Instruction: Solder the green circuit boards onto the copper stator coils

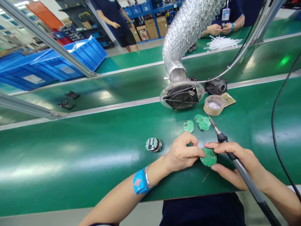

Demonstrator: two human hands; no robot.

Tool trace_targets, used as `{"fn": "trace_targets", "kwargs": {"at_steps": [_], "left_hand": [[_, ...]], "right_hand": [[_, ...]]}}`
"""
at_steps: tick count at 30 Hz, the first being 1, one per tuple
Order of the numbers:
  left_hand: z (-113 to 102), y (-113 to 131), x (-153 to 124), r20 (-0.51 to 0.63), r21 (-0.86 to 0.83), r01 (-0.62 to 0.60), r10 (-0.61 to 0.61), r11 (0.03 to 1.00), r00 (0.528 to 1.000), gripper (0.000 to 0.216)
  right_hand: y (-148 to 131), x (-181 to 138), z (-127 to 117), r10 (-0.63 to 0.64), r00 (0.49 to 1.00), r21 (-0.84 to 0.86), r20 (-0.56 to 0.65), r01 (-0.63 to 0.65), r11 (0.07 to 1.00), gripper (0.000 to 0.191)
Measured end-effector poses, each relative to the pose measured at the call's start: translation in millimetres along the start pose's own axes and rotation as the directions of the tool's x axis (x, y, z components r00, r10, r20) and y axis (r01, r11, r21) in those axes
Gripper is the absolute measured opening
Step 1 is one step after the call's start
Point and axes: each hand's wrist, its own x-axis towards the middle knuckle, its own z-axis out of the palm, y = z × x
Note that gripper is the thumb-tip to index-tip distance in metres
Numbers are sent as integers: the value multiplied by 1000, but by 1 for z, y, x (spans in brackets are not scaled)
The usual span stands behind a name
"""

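Green surface (105, 179), blue bins (87, 51) upper left, duct (175, 44) top centre-right. PCB (208, 159) lower right: left hand (183, 153) pinching its edge, right hand (242, 161) gripping it plus the iron (245, 175).

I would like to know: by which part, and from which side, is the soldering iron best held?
The soldering iron is probably best gripped by its grey handle, coming from the person's right: the handle slants back toward that side, while the bare metal tip points forward, away from the person.
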Motion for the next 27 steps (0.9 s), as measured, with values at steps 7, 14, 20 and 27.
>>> {"fn": "trace_targets", "kwargs": {"at_steps": [7, 14, 20, 27], "left_hand": [[-12, -10, -11, 309, -154, 610, -549, 777, 777, 20], [-3, -13, -19, 469, -508, 706, -529, 494, 707, 16], [-11, 0, -9, 441, -428, 653, -486, 625, 755, 16], [-11, 15, 2, 443, -295, 640, -492, 710, 750, 7]], "right_hand": [[8, -22, 4, 173, 973, -183, -154, -200, 963, 42], [14, -17, 22, 124, 987, -176, -107, -141, 974, 39], [14, -10, 30, 81, 995, -151, -62, -90, 984, 35], [14, -7, 23, 34, 998, -151, -54, -42, 988, 50]]}}
